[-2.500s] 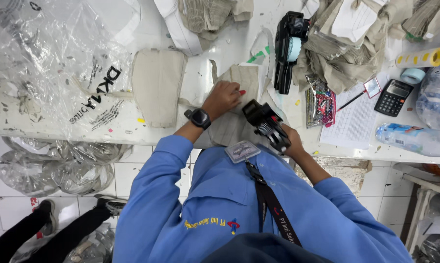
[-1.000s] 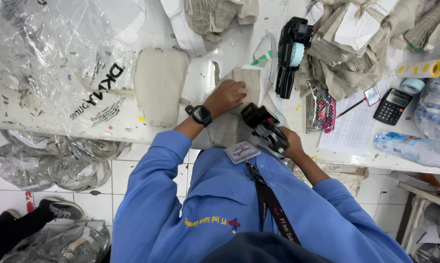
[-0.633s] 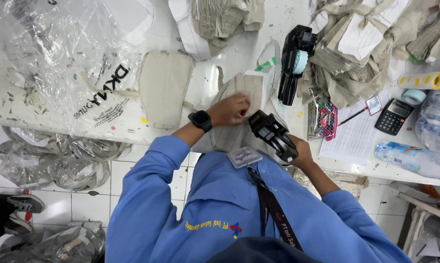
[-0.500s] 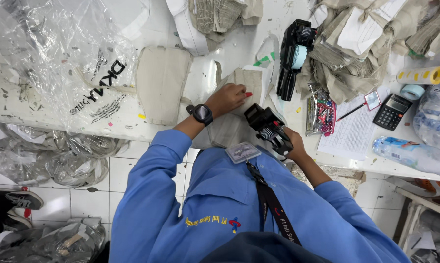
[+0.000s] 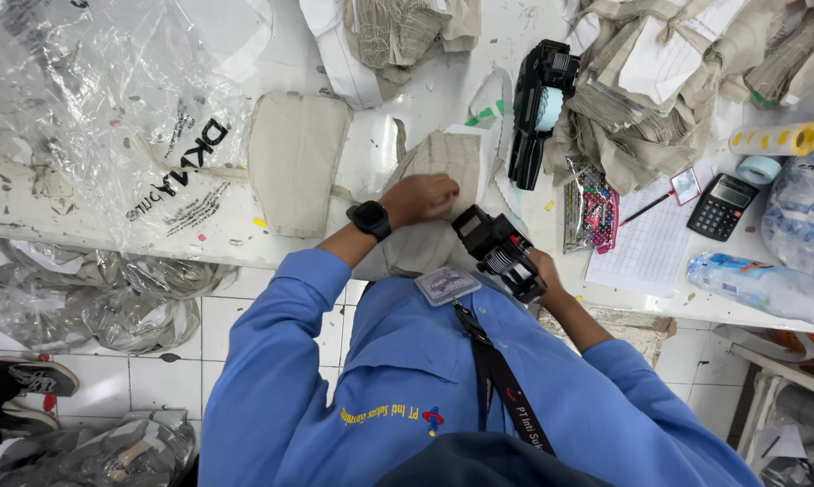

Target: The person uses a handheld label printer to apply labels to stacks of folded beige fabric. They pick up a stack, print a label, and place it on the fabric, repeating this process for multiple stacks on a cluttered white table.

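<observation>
A worker in a blue shirt presses the left hand (image 5: 422, 198) flat, fingers together, on a beige fabric piece (image 5: 443, 167) at the near edge of the white desk (image 5: 407, 99), while the right hand (image 5: 540, 271) is clamped around a black labelling gun (image 5: 499, 250) just beside it — labelling appears to be under way. The next move looks to call for setting the gun's nose squarely on the cloth. Two labelling guns show — the second (image 5: 538, 108) lies farther back — plus one calculator (image 5: 721, 206) and two tape rolls (image 5: 777, 140).
</observation>
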